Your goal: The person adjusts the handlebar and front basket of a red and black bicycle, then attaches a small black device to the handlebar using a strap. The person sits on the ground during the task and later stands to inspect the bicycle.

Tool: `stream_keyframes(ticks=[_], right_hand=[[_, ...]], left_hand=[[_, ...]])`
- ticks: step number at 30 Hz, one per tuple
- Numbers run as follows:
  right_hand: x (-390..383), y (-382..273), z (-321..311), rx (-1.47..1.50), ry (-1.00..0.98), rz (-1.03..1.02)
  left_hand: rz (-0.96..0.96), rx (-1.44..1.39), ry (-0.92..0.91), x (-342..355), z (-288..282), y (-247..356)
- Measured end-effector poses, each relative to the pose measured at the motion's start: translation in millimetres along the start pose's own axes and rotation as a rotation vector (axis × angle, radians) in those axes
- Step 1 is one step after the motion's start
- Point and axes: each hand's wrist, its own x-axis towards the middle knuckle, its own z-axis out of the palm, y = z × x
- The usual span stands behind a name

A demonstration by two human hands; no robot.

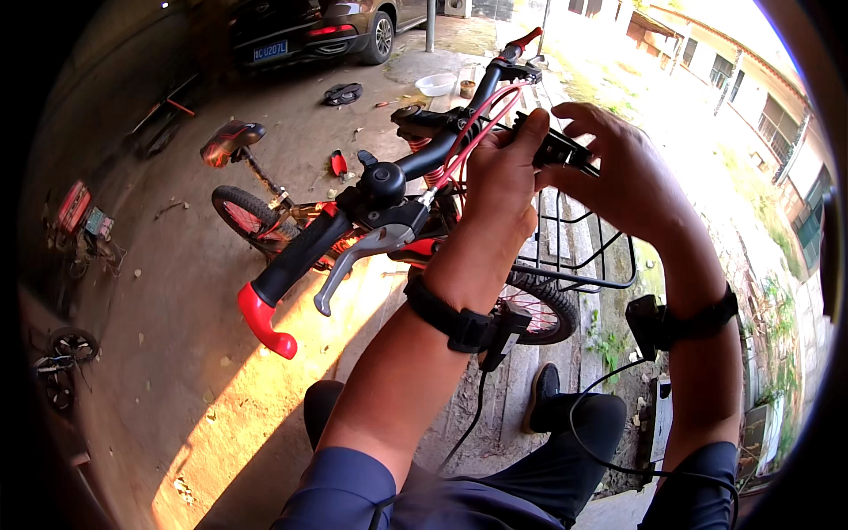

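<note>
Both of my hands are at a small black plastic-and-metal part beside the bicycle's black handlebar. My left hand holds its left end with the thumb on top, partly hiding red cables. My right hand grips the other end between curled fingers and thumb. Below them are a black wire basket and the front wheel. The near grip has a red bar end and grey brake lever. Wrist straps with cables circle both forearms.
A flame-patterned saddle and rear wheel sit left. A parked car, white basin and small red object are behind. Small bikes line the left edge; buildings stand right. My feet are below on concrete.
</note>
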Motion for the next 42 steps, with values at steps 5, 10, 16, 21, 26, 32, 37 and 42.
stream_keyframes(ticks=[5,10,16,21,26,32,37,42], right_hand=[[-3,-4,-8,-0.481,-0.035,-0.220],[4,3,-9,-0.414,-0.070,-0.210],[14,31,-8,0.252,-0.180,0.115],[17,49,4,0.807,-0.241,0.509],[5,35,12,0.568,-0.093,0.428],[-11,22,9,-0.166,0.178,-0.177],[-6,20,8,-0.151,0.161,-0.078],[9,34,7,0.237,-0.027,0.272]], left_hand=[[-0.009,0.027,0.125,6,12,1],[-0.009,0.042,0.117,-4,15,12],[-0.119,-0.020,0.038,-7,-4,3],[-0.063,-0.160,-0.129,-1,-8,-1],[-0.012,-0.149,-0.120,0,-8,-3],[-0.017,-0.028,-0.042,2,-5,2],[-0.049,-0.021,-0.004,-8,-8,4],[-0.090,0.006,-0.007,-12,-12,1]])
